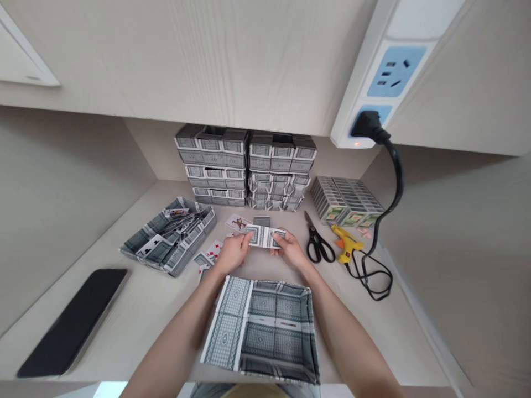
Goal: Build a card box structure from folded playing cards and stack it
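My left hand [233,252] and my right hand [290,250] are closed on a short strip of playing cards [264,236], backs upward, one hand at each end. Whether the cards are joined or only overlap, I cannot tell. Just beyond the strip lies a small stack of cards [261,220], and a joker card [239,222] rests face up beside it. Loose face-up cards [214,249] are partly hidden near my left wrist. Between my forearms stands an open box made of playing cards [226,323], close to the table's front edge.
Card-made boxes [216,145] are stacked at the back. A card tray [176,268] with loose cards stands left, near a black phone-like slab [72,320]. Scissors [318,246], a yellow glue gun [346,243] with cord, and packed card decks [348,202] lie right. A power strip [381,83] hangs above.
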`<state>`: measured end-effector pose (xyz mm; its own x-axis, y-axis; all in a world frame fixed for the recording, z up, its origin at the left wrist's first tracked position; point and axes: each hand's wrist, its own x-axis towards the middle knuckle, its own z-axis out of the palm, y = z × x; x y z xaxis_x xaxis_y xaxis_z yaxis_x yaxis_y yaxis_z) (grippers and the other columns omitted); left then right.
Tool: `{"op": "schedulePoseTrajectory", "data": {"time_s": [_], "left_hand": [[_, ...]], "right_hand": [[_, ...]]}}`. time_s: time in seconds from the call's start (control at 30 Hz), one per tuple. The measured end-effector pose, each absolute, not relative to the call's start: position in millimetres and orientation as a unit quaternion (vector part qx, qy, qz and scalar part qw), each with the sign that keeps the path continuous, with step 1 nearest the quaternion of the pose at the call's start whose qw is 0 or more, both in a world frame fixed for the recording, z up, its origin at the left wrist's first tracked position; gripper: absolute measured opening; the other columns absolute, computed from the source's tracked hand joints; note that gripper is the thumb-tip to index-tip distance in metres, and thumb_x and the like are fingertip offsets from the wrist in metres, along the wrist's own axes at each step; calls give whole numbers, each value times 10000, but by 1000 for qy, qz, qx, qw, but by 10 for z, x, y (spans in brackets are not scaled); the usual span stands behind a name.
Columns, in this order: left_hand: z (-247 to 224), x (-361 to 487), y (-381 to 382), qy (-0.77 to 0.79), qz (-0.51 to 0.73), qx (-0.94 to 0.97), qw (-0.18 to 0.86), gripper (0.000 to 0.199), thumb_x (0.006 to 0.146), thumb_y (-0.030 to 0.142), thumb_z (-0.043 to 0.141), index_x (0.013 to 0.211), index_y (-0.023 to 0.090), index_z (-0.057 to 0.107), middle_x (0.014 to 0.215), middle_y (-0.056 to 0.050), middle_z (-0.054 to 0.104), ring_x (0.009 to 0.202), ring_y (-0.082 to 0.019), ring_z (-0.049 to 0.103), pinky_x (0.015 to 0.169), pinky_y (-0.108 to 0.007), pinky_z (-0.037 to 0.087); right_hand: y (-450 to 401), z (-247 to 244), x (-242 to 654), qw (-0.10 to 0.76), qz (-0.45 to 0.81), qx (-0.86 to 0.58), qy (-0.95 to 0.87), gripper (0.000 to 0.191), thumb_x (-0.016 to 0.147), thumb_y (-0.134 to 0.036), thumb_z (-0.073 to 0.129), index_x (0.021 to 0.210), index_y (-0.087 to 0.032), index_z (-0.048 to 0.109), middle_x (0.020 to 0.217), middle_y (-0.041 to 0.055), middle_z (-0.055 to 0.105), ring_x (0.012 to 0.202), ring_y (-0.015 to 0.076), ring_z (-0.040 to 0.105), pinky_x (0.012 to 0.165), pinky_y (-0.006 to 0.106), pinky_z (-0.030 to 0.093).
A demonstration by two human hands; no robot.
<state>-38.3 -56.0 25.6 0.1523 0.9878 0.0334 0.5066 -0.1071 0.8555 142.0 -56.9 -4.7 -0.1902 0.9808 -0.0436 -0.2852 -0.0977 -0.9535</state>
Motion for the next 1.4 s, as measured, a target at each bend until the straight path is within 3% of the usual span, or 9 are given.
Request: {"op": "schedulePoseTrajectory", "data": {"time_s": [0.1, 0.3, 0.5, 0.7, 0.87, 1.0, 1.1, 1.2, 1.4], "left_hand": [[257, -385, -564, 560, 341, 667, 355, 442, 779, 479, 450, 440, 197, 429, 308, 36, 407, 349, -114, 434, 461, -235, 324], [226, -379, -549, 480, 359, 654, 461, 371, 792, 481, 427, 563, 189, 429, 371, 65, 438, 374, -100, 443, 464, -211, 346], [258, -456, -539, 510, 332, 686, 398, 436, 801, 489, 403, 492, 182, 425, 342, 52, 418, 390, -98, 431, 474, -210, 334], [272, -470, -550, 496, 344, 679, 418, 425, 775, 506, 447, 518, 170, 487, 365, 45, 460, 410, -97, 460, 493, -206, 365], [239, -459, -489, 459, 389, 603, 525, 506, 792, 563, 357, 658, 137, 595, 536, -23, 596, 511, -125, 542, 500, -227, 417], [359, -493, -510, 431, 382, 595, 561, 436, 778, 518, 442, 699, 130, 625, 675, -51, 638, 642, -147, 583, 578, -246, 458], [553, -515, -602, 382, 327, 635, 586, 356, 765, 464, 505, 738, 139, 648, 768, -58, 657, 737, -164, 599, 665, -266, 470], [755, -516, -704, 296, 237, 690, 617, 293, 764, 398, 544, 898, 162, 655, 936, -69, 658, 909, -179, 588, 821, -285, 438], [888, -414, -801, 172, 87, 739, 646, 442, 722, 332, 615, 1146, 224, 550, 1191, -67, 560, 1083, -187, 521, 930, -306, 388]], "right_hand": [[-568, -39, 1422, 508, 639, -387, -429, 321, 684, -464, 625, 793, -204, 471, 563, -37, 545, 443, 103, 479, 438, 233, 371], [-557, -13, 1430, 529, 649, -370, -402, 323, 676, -455, 645, 798, -194, 499, 585, -26, 561, 439, 101, 490, 414, 219, 355], [-554, 17, 1469, 504, 693, -352, -375, 568, 758, -690, 291, 796, -176, 530, 618, 50, 597, 536, 174, 572, 412, 253, 395], [-550, 31, 1540, 443, 766, -317, -340, 362, 802, -449, 372, 810, -147, 571, 589, 55, 614, 554, 188, 587, 432, 265, 424], [-507, 30, 1578, 533, 752, -279, -271, 301, 780, -377, 399, 792, -146, 591, 646, 65, 647, 601, 194, 604, 453, 272, 449], [-500, 64, 1621, 593, 723, -271, -229, 264, 776, -382, 437, 850, -180, 589, 746, 47, 670, 680, 202, 620, 570, 331, 502], [-521, 111, 1634, 597, 722, -252, -242, 234, 747, -338, 459, 868, -185, 588, 848, 52, 676, 755, 210, 625, 656, 363, 507], [-541, 141, 1629, 598, 713, -247, -270, 254, 717, -304, 467, 908, -191, 590, 959, 57, 663, 844, 222, 615, 715, 393, 499], [-569, 126, 1629, 618, 681, -266, -287, 280, 692, -281, 494, 937, -201, 603, 958, 42, 667, 854, 212, 606, 706, 380, 508]]}}
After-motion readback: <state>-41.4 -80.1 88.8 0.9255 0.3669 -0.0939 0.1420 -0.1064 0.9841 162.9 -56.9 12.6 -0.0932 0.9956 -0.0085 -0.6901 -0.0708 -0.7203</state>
